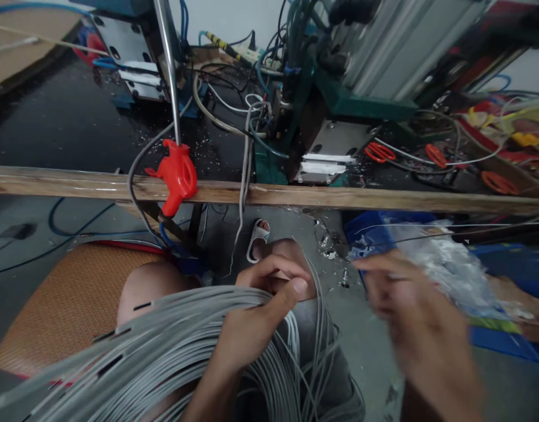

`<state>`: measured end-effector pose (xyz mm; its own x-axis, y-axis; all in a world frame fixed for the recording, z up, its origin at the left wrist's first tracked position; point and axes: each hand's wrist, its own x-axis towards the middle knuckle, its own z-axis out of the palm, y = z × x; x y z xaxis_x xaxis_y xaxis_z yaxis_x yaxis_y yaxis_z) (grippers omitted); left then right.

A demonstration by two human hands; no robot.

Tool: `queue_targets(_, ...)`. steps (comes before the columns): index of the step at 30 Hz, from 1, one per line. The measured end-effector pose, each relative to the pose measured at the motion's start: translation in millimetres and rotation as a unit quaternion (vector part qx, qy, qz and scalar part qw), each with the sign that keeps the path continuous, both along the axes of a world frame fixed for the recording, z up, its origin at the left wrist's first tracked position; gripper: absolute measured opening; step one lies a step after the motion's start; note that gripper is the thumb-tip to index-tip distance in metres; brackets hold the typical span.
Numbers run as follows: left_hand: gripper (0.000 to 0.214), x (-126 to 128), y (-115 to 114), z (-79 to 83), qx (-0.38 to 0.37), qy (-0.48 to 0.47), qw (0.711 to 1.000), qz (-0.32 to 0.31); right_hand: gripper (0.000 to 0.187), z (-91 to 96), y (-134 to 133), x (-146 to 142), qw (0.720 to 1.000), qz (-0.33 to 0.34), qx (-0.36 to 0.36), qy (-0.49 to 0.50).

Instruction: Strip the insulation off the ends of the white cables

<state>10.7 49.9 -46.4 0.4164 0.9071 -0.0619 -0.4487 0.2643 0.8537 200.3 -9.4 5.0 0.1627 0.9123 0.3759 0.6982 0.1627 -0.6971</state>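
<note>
Below the bench, grey cables drape over the person's thighs, presumably for easy reach; the left hand curls over them, the blurred right hand hovers apart, both grips unclear

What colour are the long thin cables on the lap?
The long thin cables are grey, clearest in the head view.

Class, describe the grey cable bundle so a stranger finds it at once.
Start at the black bench and drop below its wooden front edge to the left hand. The grey cable bundle spreads on both sides of that wrist. Its many strands curve together, unlike the lone grey cord beside the red handle.
</note>
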Motion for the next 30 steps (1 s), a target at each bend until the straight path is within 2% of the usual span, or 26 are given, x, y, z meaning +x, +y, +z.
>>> queue_targets(2, 0.004, 0.0, -1.1, 2.1, 0.016, 0.0, 1.0, 0.0, 0.022, -10.4, 2.3, -24.4, 0.999, 0.039, -0.023, -0.014)
queue_targets(4, 0.006, 0.6, -2.0, 3.5, 0.019, -0.002, 1.0, 0.002, 0.023, -18.7, 3.9, -41.8, 0.998, 0.056, -0.036, 0.016)
queue_targets(7, 0.006, 2.6, -2.8, 4.7, 0.016, 0.0, 0.999, 0.032, 0.025, -23.9, 4.5, -53.1, 0.995, 0.057, -0.047, 0.066)
queue_targets(12, 0.007, 6.6, -2.8, 4.9, 0.015, -0.007, 0.998, 0.062, 0.024, -23.8, 1.2, -53.9, 0.993, 0.058, -0.055, 0.084)
queue_targets(16, 0.006, 7.0, -2.3, 4.4, 0.006, -0.007, 0.998, 0.06, 0.024, -26.1, -1.9, -53.5, 0.992, 0.068, -0.072, 0.081)
queue_targets(20, 0.009, 5.8, -0.7, 7.7, 0.028, 0.038, 0.996, 0.072, 0.024, -25.8, -1.0, -53.9, 0.993, 0.071, -0.074, 0.067)
queue_targets(23, 0.01, 5.4, 0.7, 12.0, 0.054, 0.073, 0.992, 0.087, 0.019, -25.1, 0.6, -54.1, 0.995, 0.076, -0.048, 0.05)
queue_targets(27, 0.011, 5.4, 0.8, 14.9, 0.067, 0.073, 0.991, 0.091, 0.017, -25.7, -1.2, -55.1, 0.997, 0.055, -0.022, 0.046)
queue_targets(30, 0.01, 4.8, -0.2, 13.7, 0.061, 0.069, 0.993, 0.074, 0.019, -25.3, -4.9, -57.6, 0.997, 0.024, -0.035, 0.068)
